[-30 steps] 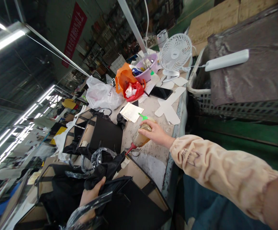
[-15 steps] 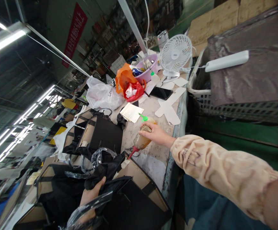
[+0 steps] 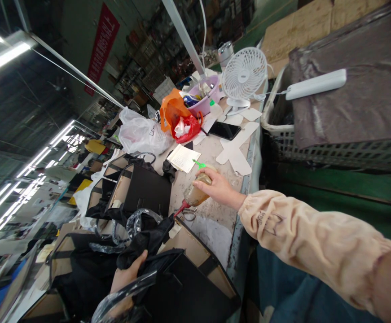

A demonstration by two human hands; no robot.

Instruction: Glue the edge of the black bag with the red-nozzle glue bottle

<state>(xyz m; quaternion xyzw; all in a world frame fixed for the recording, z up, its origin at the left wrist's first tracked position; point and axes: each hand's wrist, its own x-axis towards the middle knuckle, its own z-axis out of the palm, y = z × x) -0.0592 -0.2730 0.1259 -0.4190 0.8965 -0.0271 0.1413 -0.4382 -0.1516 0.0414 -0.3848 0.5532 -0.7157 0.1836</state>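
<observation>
My right hand (image 3: 219, 187) is closed around a squeeze bottle (image 3: 194, 194) of amber liquid that looks like glue. The bottle tips down to the left, and its red nozzle (image 3: 182, 207) reaches the edge of the black fabric lining (image 3: 155, 237) of a bag. Fingers of my left hand (image 3: 128, 278) grip that lining, partly hidden by the cloth and a plastic-wrapped handle (image 3: 124, 294). The black bag (image 3: 198, 287) stands open, tan board showing along its inner side. Just behind my right hand a green nozzle (image 3: 199, 164) sticks up; its bottle is mostly hidden.
More black bags (image 3: 148, 190) stand to the left. On the bench are scissors (image 3: 190, 214), a notepad (image 3: 183, 158), a phone (image 3: 225, 130), white card pieces (image 3: 238, 152), a fan (image 3: 244, 74) and a purple basin (image 3: 202, 106). A plastic crate (image 3: 279, 128) sits at the right.
My right hand has shifted slightly left with the bottle, bringing the red nozzle further down and left along the lining's edge. My left hand keeps its hold.
</observation>
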